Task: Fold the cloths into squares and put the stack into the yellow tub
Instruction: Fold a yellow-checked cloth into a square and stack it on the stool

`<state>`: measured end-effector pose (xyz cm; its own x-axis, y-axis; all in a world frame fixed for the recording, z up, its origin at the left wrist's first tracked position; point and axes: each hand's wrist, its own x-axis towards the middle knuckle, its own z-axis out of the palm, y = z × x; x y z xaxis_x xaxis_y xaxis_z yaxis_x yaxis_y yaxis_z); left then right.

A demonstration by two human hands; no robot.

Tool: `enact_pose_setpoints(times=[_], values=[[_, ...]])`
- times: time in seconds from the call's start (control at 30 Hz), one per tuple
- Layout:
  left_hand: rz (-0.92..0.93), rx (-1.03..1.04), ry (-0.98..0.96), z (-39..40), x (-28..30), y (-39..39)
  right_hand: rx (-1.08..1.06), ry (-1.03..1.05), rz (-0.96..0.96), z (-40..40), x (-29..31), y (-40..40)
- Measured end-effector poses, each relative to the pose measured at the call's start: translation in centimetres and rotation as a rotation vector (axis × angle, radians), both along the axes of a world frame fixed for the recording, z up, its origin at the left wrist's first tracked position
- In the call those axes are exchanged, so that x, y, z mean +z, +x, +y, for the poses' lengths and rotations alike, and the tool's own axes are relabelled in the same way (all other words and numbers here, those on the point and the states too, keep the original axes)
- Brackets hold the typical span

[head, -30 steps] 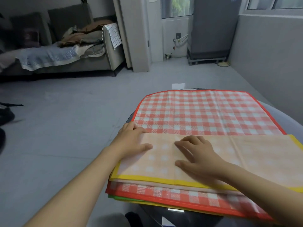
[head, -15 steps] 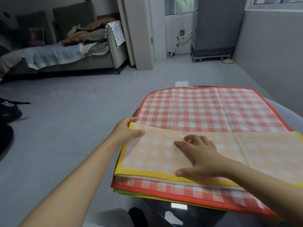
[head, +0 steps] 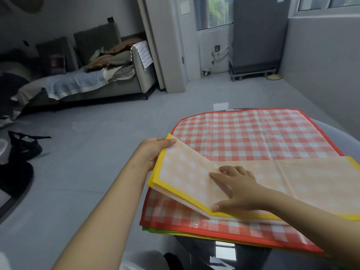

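The yellow-edged cloth [head: 263, 178] lies folded on top of the red check cloth [head: 243, 133], which covers the table [head: 331, 129]. Its pale underside faces up.

Left hand [head: 153, 152]: the thumb lies on top of the cloth's far left corner and the fingers curl beneath it, pinching that corner. The corner and the left end of the cloth stand raised off the red check cloth. At least 2 layers show along the lifted edge.

Right hand [head: 235, 188]: the fingers are spread and lie flat on the cloth near its middle, pressing it down. The thumb points left along the near yellow edge; the other fingers point toward the far left. The cloth bends upward directly left of these fingers and lies flat to their right.

Beneath the red check cloth, edges of a green cloth [head: 153, 229] and another yellow one show at the near left corner of the stack.

A sofa [head: 87, 84] with piled fabric stands well apart across the floor.
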<state>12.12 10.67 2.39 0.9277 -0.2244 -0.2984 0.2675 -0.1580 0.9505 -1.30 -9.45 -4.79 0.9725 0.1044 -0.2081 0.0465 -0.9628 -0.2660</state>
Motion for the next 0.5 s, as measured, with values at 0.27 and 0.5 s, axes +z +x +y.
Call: enact_pose_setpoints(times=[0.27,0.5], values=[[0.007,-0.092,-0.140,-5.7,1.6,-1.9,-0.165,0.387,-0.001,-4.2,2.3,-1.1],[-0.061,-0.201,-0.115,-12.4,0.7,-4.8,-0.318,0.569,-0.016,-7.9,3.4,-3.4]])
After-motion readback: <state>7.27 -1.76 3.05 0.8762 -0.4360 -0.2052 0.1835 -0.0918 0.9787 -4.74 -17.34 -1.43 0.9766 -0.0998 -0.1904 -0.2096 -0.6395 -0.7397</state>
